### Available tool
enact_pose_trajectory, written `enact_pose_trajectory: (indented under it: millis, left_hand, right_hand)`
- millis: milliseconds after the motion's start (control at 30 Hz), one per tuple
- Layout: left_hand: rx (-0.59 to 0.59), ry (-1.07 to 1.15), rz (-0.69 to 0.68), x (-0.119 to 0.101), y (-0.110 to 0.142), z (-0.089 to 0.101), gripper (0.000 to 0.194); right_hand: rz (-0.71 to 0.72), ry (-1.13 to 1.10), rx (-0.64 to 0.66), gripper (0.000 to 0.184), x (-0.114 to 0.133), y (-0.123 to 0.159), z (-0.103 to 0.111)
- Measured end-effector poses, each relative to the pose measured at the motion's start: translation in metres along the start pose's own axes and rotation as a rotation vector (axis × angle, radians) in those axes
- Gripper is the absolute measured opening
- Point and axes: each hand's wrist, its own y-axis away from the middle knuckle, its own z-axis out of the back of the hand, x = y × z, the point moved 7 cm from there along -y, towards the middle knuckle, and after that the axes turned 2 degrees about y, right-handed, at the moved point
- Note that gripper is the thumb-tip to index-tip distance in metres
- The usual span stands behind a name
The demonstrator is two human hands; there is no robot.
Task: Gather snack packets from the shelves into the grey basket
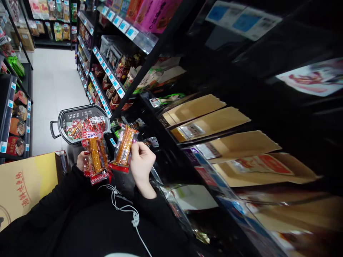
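Note:
My left hand [81, 161] is closed on the edge of several red-and-clear snack packets [95, 155] with brown strips showing inside. My right hand [142, 162] pinches one more snack packet [124, 148] of the same look between thumb and fingers, just right of the left hand's packets. Both hands are in front of my body, close to the shelving. Beyond them a grey shopping basket [61, 123] stands on the floor, with many small red-and-white packets [84, 125] lying in it.
To the right is a black shelf rack with brown cardboard display boxes [211, 121], blurred in part. A large cardboard box [29, 187] stands at lower left. A shelf with round packages [18, 126] is at left. A pale tiled aisle [50, 78] runs ahead. A white cord [135, 217] hangs over my front.

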Motion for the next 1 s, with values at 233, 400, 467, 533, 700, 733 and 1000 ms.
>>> enact_pose_trajectory:
  millis: [233, 400, 467, 533, 700, 733, 1000]
  left_hand:
    - [0.069, 0.001, 0.020, 0.002, 0.000, 0.000, 0.041]
    - [0.071, -0.024, 0.052, 0.004, 0.000, 0.007, 0.045]
    - [0.074, -0.033, 0.043, 0.003, 0.000, 0.009, 0.045]
    - [0.078, -0.034, 0.037, 0.003, 0.000, 0.010, 0.045]
    - [0.084, 0.006, -0.006, 0.000, -0.001, 0.006, 0.044]
    - [0.084, 0.020, -0.025, -0.002, -0.001, 0.006, 0.046]
    - [0.093, 0.026, -0.012, -0.002, -0.003, 0.007, 0.044]
  right_hand:
    - [-0.144, -0.345, 0.328, 0.035, -0.006, -0.001, -0.017]
    - [-0.266, -0.573, 0.584, 0.035, -0.013, 0.005, -0.033]
    - [-0.282, -0.608, 0.591, 0.034, -0.015, 0.007, -0.035]
    - [-0.272, -0.627, 0.593, 0.034, -0.013, 0.008, -0.037]
    - [-0.166, -0.545, 0.532, 0.039, -0.002, 0.005, -0.026]
    - [-0.125, -0.483, 0.467, 0.039, 0.001, 0.003, -0.019]
    - [0.303, 0.158, 0.007, 0.031, 0.034, -0.001, 0.032]
